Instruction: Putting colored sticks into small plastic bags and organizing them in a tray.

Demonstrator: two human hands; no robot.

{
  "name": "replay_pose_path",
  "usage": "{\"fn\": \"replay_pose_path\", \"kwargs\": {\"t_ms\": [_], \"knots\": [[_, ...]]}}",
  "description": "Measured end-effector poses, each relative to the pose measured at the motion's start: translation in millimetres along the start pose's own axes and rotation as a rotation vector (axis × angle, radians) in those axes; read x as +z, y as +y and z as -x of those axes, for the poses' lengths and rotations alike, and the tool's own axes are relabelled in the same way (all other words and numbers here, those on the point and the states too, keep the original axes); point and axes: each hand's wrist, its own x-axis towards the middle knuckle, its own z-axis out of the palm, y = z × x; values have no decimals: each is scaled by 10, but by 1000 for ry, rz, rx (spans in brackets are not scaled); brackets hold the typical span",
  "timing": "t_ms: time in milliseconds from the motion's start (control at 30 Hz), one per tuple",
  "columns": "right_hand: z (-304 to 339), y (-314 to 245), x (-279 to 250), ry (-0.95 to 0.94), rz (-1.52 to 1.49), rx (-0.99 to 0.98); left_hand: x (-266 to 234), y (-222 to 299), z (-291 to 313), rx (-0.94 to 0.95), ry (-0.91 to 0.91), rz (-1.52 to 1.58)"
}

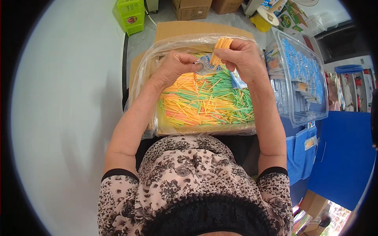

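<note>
My right hand point(247, 59) pinches a bundle of thin orange-yellow sticks point(221, 49), held upright above a wide box. Closed on the edge of a small clear plastic bag with blue print point(207, 63), my left hand point(179, 67) is just left of the bundle. The bundle's lower ends are at the bag; whether they are inside it I cannot tell. Beneath both hands, loose orange, yellow and green sticks point(197, 104) fill the plastic-lined cardboard box point(169, 130). A blue-and-white printed packet point(237, 80) lies on the sticks below my right wrist.
To the right stands a clear plastic bin point(292, 114) with several blue-printed packets point(305, 65). Beside it hang blue cloth point(301, 153) and a large blue panel point(342, 153). A green crate point(130, 15) and cardboard boxes point(191, 10) are beyond; a white wall point(67, 118) is left.
</note>
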Motion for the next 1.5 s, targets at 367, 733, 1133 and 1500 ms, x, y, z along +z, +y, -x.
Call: {"fn": "replay_pose_path", "kwargs": {"t_ms": [367,733,1133,1500], "knots": [[-37,19,68,61,172,-177,3,16,-3,-18,-51,46],[-17,-48,-37,-9,-167,-26,-7,-11,-31,-4,-53,79],[14,-74,130,43,128,-195,-21,-23,-33,-22,-58,137],[29,-49,140,43,332,-202,-14,-9,-24,0,-22,187]]}}
